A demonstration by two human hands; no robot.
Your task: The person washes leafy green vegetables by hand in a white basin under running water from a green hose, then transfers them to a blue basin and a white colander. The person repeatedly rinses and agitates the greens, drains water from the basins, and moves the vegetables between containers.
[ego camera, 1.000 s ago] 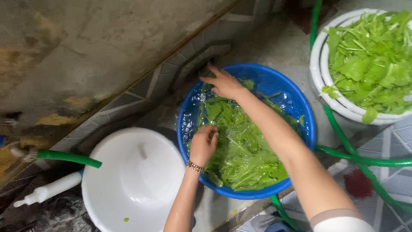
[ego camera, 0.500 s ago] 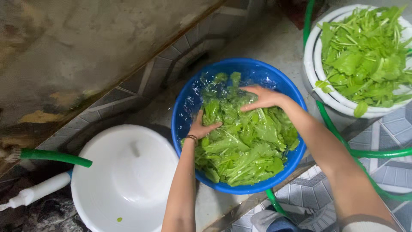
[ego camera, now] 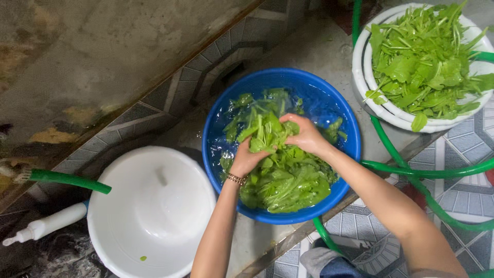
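Tiled floor [ego camera: 463, 201] beside a stained concrete wall [ego camera: 77, 62], green hose [ego camera: 411, 170] snaking past. Blue basin [ego camera: 329, 105] sits in the middle, holding water and leafy greens [ego camera: 288, 180], so the leaves look set there for a soak. Your left hand [ego camera: 247, 159] and right hand [ego camera: 306, 135] meet over the basin, both grips closed on 1 bunch of greens [ego camera: 265, 131] lifted just above the rest. Forearms angle in from the lower edge, wrists bent inward, bracelet [ego camera: 236, 179] on the left wrist. Empty white basin [ego camera: 149, 211] to the left; white colander [ego camera: 391, 110] heaped with greens at upper right.
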